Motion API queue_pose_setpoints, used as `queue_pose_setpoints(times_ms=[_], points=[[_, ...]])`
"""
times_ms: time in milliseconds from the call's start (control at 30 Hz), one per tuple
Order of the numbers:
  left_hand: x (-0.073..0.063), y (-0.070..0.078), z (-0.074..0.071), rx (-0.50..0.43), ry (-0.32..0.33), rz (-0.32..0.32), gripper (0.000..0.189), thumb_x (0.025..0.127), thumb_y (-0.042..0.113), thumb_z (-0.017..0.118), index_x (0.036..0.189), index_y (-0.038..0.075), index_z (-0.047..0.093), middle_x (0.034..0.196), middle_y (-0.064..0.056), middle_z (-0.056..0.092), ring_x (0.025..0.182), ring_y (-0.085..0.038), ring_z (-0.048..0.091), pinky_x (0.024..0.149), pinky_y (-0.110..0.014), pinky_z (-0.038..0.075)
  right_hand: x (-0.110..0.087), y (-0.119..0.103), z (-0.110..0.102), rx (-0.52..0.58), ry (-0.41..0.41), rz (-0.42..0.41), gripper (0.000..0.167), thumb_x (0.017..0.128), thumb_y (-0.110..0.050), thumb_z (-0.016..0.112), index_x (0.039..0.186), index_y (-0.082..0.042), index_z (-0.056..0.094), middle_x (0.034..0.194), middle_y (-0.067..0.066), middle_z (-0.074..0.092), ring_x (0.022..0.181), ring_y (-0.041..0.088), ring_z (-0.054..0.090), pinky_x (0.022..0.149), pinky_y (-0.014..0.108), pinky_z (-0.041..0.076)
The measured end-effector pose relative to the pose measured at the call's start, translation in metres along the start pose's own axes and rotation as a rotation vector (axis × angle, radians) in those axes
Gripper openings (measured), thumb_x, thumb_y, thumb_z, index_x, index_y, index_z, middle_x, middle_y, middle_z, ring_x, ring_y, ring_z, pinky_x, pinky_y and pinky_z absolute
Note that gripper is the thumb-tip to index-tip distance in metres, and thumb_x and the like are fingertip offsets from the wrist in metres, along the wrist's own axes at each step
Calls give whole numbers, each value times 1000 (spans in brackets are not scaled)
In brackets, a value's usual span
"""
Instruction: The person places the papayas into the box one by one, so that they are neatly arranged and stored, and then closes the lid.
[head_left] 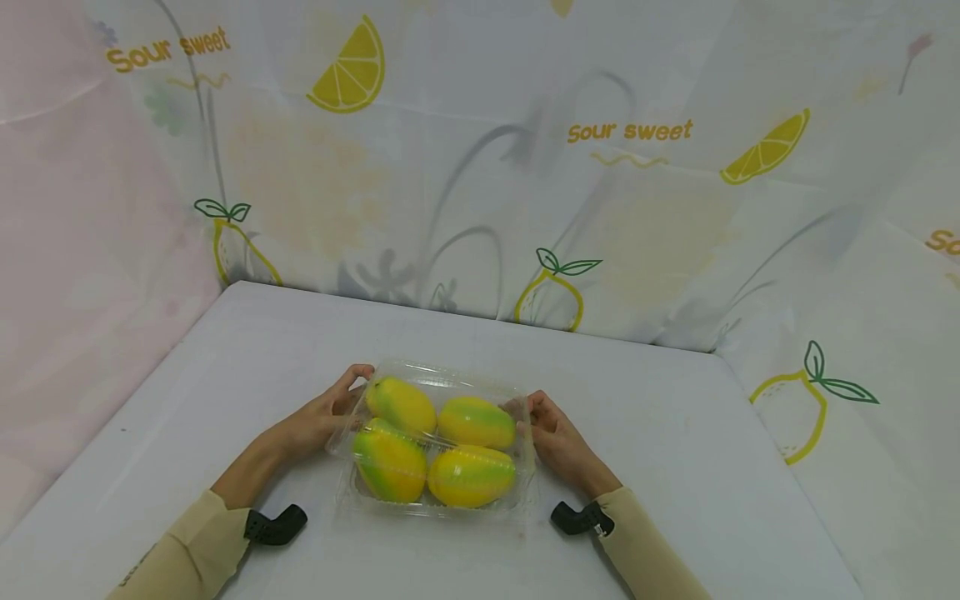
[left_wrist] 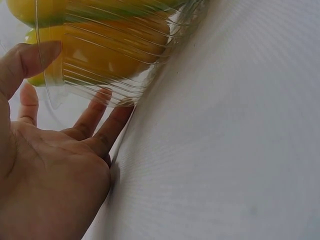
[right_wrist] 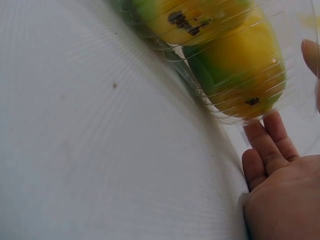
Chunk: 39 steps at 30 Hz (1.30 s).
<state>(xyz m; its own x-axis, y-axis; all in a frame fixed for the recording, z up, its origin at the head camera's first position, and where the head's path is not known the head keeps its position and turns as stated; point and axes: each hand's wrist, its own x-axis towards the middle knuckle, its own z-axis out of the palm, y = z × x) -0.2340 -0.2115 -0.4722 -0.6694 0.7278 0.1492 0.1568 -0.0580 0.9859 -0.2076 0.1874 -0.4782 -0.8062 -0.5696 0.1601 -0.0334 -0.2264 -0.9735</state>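
Note:
A clear plastic clamshell box rests on the white table, with several yellow-green mangoes inside in two rows. At the box's left side my left hand grips the edge. In the left wrist view, the thumb lies on the rim while fingertips meet the ribbed wall lower down. My right hand holds the opposite side, its fingers against the ribbed end below a mango with a dark spot. Its thumb is at the lid's edge.
The white table extends around the box on all sides. Behind it hangs a pale cloth backdrop printed with lemons. Black wrist mounts sit on both beige sleeves.

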Motion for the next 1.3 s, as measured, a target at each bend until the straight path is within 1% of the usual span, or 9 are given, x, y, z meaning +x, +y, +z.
queue_pose_setpoints(times_ms=[233, 433, 567, 767, 867, 1067, 1133, 1200, 1300], points=[[1, 1, 1, -4, 2, 11, 46, 97, 1, 51, 130, 22, 28, 137, 3, 48, 121, -8, 51, 97, -28, 50, 0, -1, 1, -2, 14, 13, 21, 100, 2, 47, 104, -19, 44, 125, 4, 45, 125, 10, 49, 100, 21, 44], [1, 2, 1, 0, -3, 38, 44, 97, -1, 52, 128, 21, 30, 134, 3, 48, 120, -8, 51, 96, -28, 51, 0, -2, 1, -15, 20, 27, 19, 101, 0, 46, 105, -18, 43, 122, 3, 44, 119, 10, 48, 96, 21, 45], [1, 4, 1, 0, -7, 51, 42, 97, 1, 52, 127, 21, 30, 133, 2, 48, 119, -9, 51, 95, -28, 51, 0, -2, 2, -29, 19, 27, 18, 101, -1, 46, 105, -18, 42, 123, 2, 44, 118, 10, 48, 97, 21, 44], [0, 4, 1, 6, -6, 48, 41, 98, 0, 51, 127, 20, 30, 131, 2, 49, 118, -9, 51, 96, -26, 49, 1, -3, 3, -35, 25, 35, 19, 100, 0, 47, 105, -18, 42, 124, 2, 44, 118, 9, 47, 97, 21, 44], [0, 4, 2, 7, -13, 50, 38, 98, 0, 51, 125, 18, 31, 130, 1, 51, 117, -10, 51, 96, -26, 48, 0, -4, 3, -32, 20, 31, 20, 100, 1, 47, 105, -17, 42, 126, 3, 45, 121, 9, 47, 99, 21, 43], [1, 6, 3, 41, 0, 14, 36, 97, 3, 55, 121, 16, 31, 126, -2, 53, 115, -12, 52, 98, -23, 44, 0, -2, 1, -40, -12, 8, 20, 99, 2, 45, 105, -16, 41, 133, 3, 47, 129, 11, 47, 107, 22, 40], [1, 6, 4, 64, 11, -3, 37, 96, 4, 58, 121, 16, 32, 126, -3, 53, 116, -12, 52, 100, -21, 43, -1, -2, 0, -36, -26, 3, 21, 99, 2, 42, 106, -17, 41, 132, 2, 47, 128, 10, 47, 107, 23, 39], [1, 6, 5, 81, 21, -14, 38, 95, 6, 59, 121, 15, 32, 127, -4, 52, 117, -12, 52, 100, -21, 42, -2, -3, -1, -24, -49, -2, 19, 101, -1, 31, 107, -17, 40, 125, 0, 46, 123, 8, 46, 104, 21, 37], [1, 6, 5, 100, 31, -24, 39, 95, 7, 60, 121, 14, 32, 128, -5, 52, 118, -12, 52, 101, -20, 42, -3, -4, -2, 18, -66, 2, 25, 98, -5, 21, 109, -18, 40, 115, 0, 43, 114, 9, 43, 98, 22, 35]])
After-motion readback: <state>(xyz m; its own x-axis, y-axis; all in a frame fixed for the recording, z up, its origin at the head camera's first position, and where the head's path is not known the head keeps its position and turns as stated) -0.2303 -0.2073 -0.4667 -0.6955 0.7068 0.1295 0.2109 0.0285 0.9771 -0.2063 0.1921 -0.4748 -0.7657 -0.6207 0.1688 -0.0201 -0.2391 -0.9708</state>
